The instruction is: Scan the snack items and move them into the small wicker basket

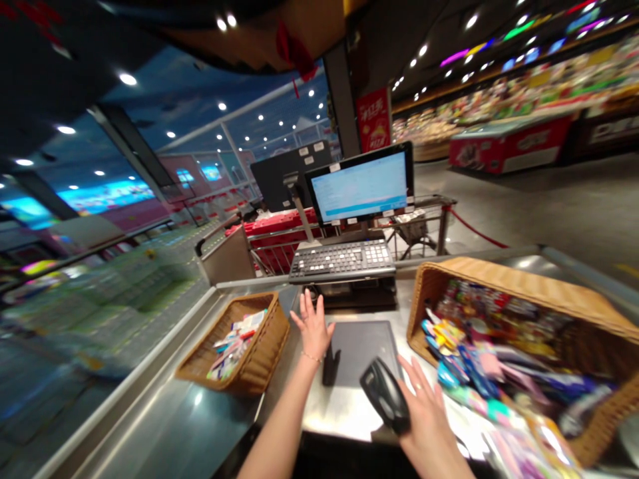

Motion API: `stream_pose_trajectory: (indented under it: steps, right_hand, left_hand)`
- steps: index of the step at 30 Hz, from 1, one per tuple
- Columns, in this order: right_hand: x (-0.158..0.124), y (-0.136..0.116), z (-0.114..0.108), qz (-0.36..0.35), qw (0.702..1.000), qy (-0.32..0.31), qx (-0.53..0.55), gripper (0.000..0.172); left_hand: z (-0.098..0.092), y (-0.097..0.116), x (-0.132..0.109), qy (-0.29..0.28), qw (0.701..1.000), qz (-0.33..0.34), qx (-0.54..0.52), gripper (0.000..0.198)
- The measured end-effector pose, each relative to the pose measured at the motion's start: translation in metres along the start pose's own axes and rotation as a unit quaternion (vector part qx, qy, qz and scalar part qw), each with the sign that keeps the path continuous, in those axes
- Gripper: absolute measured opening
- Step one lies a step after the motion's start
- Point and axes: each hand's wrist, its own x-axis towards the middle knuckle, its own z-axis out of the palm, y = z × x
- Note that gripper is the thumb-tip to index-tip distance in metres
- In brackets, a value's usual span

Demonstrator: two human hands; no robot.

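My left hand (313,327) is open, fingers spread, hovering over the steel counter (200,426) just in front of the keyboard (343,259) and at the left edge of the dark flat scanner plate (364,346). My right hand (424,412) grips a black handheld barcode scanner (384,394), its head pointing up and left over the plate. The screen (362,185) above the keyboard glows light blue.
A small wicker basket (237,346) of small packets sits left of the plate. A large wicker basket (524,346) full of colourful packets stands at the right. Red baskets and metal rails lie behind the till; shop shelves stretch at the far right.
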Motion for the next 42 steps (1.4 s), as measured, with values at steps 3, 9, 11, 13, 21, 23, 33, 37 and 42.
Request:
stream_pose_trajectory:
  steps: [3, 9, 11, 13, 21, 23, 33, 37, 42]
  right_hand:
    - [-0.001, 0.004, 0.002, 0.006, 1.000, 0.006, 0.001, 0.058]
    - [-0.002, 0.012, 0.007, 0.011, 1.000, 0.024, -0.005, 0.057]
    - [-0.003, 0.016, 0.010, 0.011, 0.999, 0.033, -0.005, 0.062]
    - [-0.003, 0.019, 0.012, 0.011, 0.999, 0.041, -0.001, 0.063]
    - [-0.007, 0.032, 0.019, -0.006, 0.995, 0.095, 0.006, 0.060]
    - [-0.007, 0.038, 0.022, -0.007, 0.994, 0.105, 0.007, 0.059]
    - [-0.010, 0.061, 0.016, 0.028, 0.996, 0.076, 0.023, 0.050]
    - [-0.012, 0.065, 0.017, 0.040, 0.996, 0.085, 0.007, 0.048]
    - [-0.013, 0.069, 0.016, 0.033, 0.992, 0.124, -0.011, 0.047]
  left_hand:
    - [0.000, 0.007, -0.001, -0.002, 1.000, 0.003, -0.004, 0.082]
    - [0.004, 0.019, -0.004, -0.011, 1.000, 0.025, -0.005, 0.082]
    - [0.005, 0.023, -0.005, -0.013, 0.999, 0.030, -0.010, 0.082]
    - [0.006, 0.028, -0.006, -0.017, 0.999, 0.036, -0.016, 0.082]
    - [0.006, 0.054, -0.013, -0.023, 0.997, 0.072, -0.031, 0.081]
    - [0.006, 0.060, -0.014, -0.023, 0.995, 0.083, -0.039, 0.081]
    - [0.012, 0.094, -0.023, -0.029, 0.989, 0.127, -0.075, 0.084]
    - [0.014, 0.110, -0.028, -0.023, 0.985, 0.148, -0.084, 0.085]
    - [0.014, 0.131, -0.035, -0.022, 0.978, 0.181, -0.098, 0.085]
